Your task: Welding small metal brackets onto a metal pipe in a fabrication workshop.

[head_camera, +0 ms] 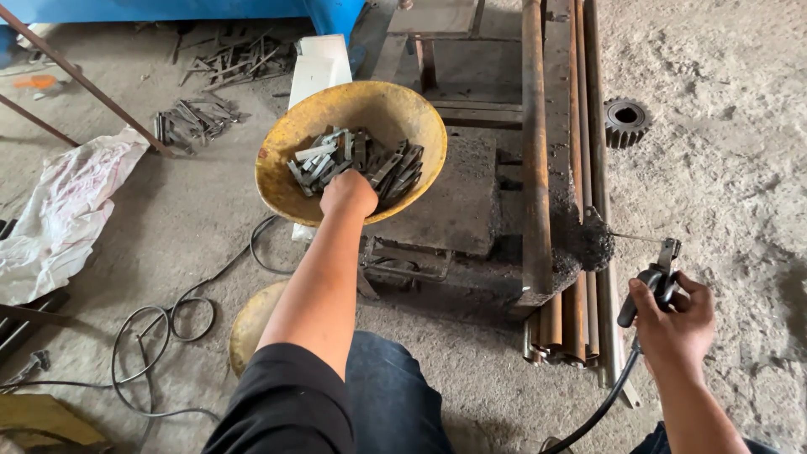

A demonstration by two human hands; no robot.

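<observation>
White crumpled sheeting (63, 214) lies on the concrete floor (193, 219) at about nine o'clock; above it, toward eleven o'clock, loose heaps of short dark metal strips (192, 120) are scattered on the ground, apart from everything the person touches; black cable (160, 328) coils across the floor at eight o'clock, just beside an overturned yellow pan (252, 324) that is half hidden behind the person's arm.

At centre, near twelve o'clock, a yellow bowl (353, 105) rests tilted on a rusty steel work stand (454, 206) that serves as the desk; it holds a good pile of small grey metal pieces (357, 160), so the stock looks far from used up; the left hand (348, 193) reaches into the bowl with knuckles up and fingers curled down among the pieces; whether it has already closed on one I cannot tell.

Further right, long rusty steel bars (535, 151) run along the stand from twelve toward five o'clock; a dark crust of slag and grit (588, 240) sits on them at three o'clock, which suggests welding work has gone on at that spot; the right hand (672, 315) at four o'clock is wrapped firmly round a black electrode holder (651, 282), its thin rod pointing toward the crust; a toothed gear (625, 122) lies on the floor at two o'clock, untouched.
</observation>
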